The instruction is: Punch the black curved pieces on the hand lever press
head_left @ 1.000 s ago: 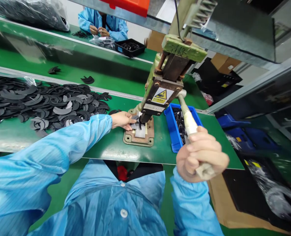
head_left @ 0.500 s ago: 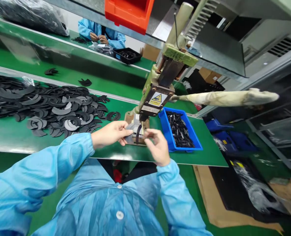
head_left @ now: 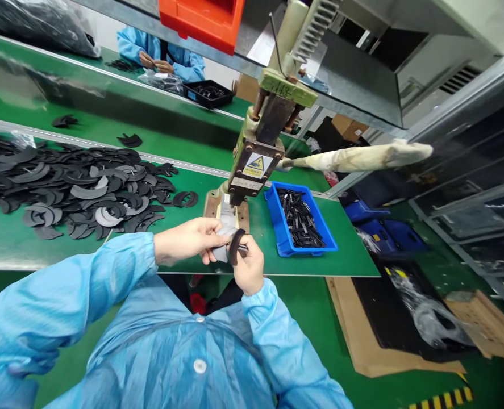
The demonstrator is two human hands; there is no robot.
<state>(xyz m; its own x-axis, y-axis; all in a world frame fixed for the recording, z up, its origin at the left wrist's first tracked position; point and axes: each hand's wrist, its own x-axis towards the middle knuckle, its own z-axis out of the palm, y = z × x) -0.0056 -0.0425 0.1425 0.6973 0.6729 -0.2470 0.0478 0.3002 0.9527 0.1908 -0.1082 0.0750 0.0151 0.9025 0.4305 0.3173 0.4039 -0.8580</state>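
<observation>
On the left of the green surface (head_left: 170, 218), a heap of black and gray curved pieces (head_left: 85, 190) is spread out. The left hand (head_left: 186, 241) pinches a gray curved piece (head_left: 220, 254) between thumb and fingers, over the near edge of the surface, in front of the press (head_left: 252, 165). A black curved piece (head_left: 235, 247) stands upright just right of the gray one. Against it is the right hand (head_left: 250, 270), curled nearly closed; its fingertips are partly hidden, so its grip cannot be told. Further right is a blue bin (head_left: 286, 247) of small black parts (head_left: 300, 218). Above the bin, the press's wrapped handle (head_left: 362, 158) reaches rightward.
</observation>
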